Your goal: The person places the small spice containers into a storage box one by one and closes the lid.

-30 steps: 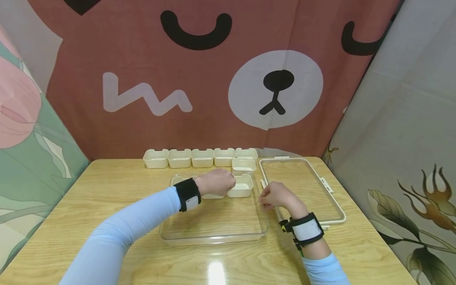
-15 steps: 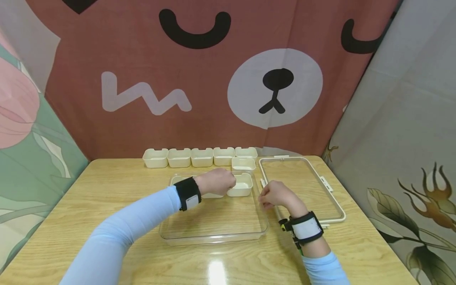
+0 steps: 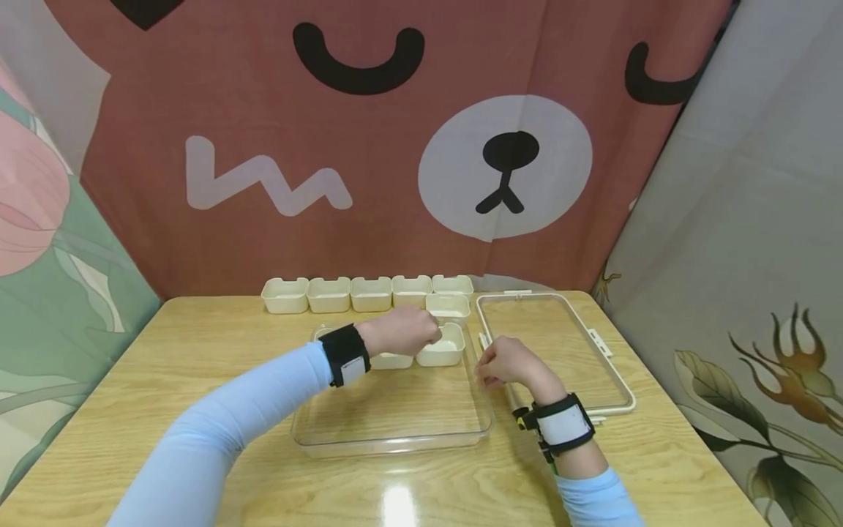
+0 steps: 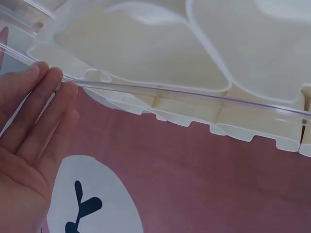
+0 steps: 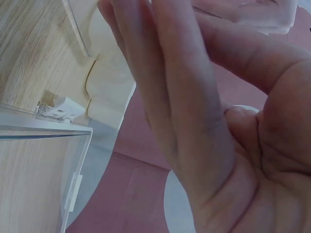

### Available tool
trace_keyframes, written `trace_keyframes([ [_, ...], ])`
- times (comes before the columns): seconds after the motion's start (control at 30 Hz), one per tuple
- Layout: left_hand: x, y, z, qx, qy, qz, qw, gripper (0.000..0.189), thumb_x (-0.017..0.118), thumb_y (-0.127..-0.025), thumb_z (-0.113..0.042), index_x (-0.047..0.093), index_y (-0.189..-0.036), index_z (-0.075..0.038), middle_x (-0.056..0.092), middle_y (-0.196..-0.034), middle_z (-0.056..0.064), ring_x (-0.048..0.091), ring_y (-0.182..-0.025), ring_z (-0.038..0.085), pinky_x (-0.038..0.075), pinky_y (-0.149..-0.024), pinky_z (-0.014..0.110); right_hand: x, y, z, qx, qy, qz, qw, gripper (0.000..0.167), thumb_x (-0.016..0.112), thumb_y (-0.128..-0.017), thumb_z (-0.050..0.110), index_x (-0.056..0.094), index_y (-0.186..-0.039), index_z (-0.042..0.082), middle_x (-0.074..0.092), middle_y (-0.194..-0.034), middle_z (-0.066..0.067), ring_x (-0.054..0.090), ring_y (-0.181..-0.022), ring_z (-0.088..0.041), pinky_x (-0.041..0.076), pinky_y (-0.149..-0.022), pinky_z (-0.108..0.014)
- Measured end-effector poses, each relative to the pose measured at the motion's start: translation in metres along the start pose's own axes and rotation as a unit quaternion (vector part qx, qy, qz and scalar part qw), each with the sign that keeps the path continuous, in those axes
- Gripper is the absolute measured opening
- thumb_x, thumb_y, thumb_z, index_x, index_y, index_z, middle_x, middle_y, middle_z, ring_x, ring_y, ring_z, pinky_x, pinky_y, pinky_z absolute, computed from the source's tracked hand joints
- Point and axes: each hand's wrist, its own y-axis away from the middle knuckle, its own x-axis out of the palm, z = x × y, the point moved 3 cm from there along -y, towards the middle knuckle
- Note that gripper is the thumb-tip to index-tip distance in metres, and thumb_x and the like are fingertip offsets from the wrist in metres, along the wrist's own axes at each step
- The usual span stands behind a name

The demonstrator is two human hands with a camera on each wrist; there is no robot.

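In the head view, a clear shallow box lies on the table with cream small bins along its far side, partly hidden by my left arm. My left hand is over the far part of the box, beside the right-hand bin. The left wrist view shows its fingers fairly straight, tips right at the clear rim. My right hand is by the box's right side. Its fingers are extended in the right wrist view, the thumb toward them, with nothing visible in the grasp.
Several more cream bins line the table's back edge, with one bin in front of the row's right end. A clear lid with a white frame and clips lies right of the box, partly behind my right hand. A printed curtain hangs behind.
My left hand has shifted slightly right along the bin in the box. My right hand stays by the box's right side. The head view has tilted a little.
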Motion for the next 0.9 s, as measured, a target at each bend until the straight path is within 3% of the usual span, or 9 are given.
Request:
trace_keyframes([
  [0.17,-0.004,-0.001,0.007,-0.008,-0.01,-0.02,0.9997,0.034,0.052,-0.083,0.008,0.039,-0.062,-0.016,0.026,-0.064,-0.005,0.021,-0.059,0.009,0.016,-0.051,0.021,0.001,0.0,0.0,-0.001,0.005,0.005,1.0,0.01,0.066,-0.084,0.007,0.071,-0.08,0.0,0.069,-0.069,-0.006,0.066,-0.06,-0.013,0.056,-0.061,-0.03],
  [0.43,-0.007,-0.004,0.021,-0.02,-0.051,-0.03,0.9981,0.021,0.06,-0.082,0.003,0.063,-0.071,-0.014,0.05,-0.065,-0.005,0.039,-0.06,0.009,0.031,-0.051,0.023,0.001,0.0,-0.001,0.005,0.0,-0.002,1.0,0.01,0.065,-0.084,0.007,0.071,-0.08,0.0,0.068,-0.069,-0.006,0.066,-0.06,-0.014,0.056,-0.061,-0.03],
  [0.7,-0.005,-0.011,0.036,-0.039,-0.073,-0.037,0.9959,0.025,0.055,-0.079,0.008,0.065,-0.071,-0.014,0.054,-0.066,-0.003,0.042,-0.06,0.009,0.029,-0.047,0.023,0.001,-0.002,-0.003,0.011,-0.008,-0.002,0.9999,0.009,0.066,-0.085,0.007,0.07,-0.081,0.0,0.067,-0.07,-0.006,0.066,-0.061,-0.014,0.057,-0.063,-0.032],
  [0.9,-0.001,-0.019,0.046,-0.058,-0.067,-0.031,0.9956,0.029,0.052,-0.08,0.008,0.071,-0.078,-0.015,0.06,-0.072,-0.003,0.052,-0.065,0.011,0.038,-0.046,0.025,0.002,-0.002,-0.004,0.014,-0.014,0.001,0.9998,0.01,0.066,-0.084,0.007,0.071,-0.083,-0.001,0.068,-0.07,-0.007,0.066,-0.062,-0.015,0.056,-0.063,-0.032],
])
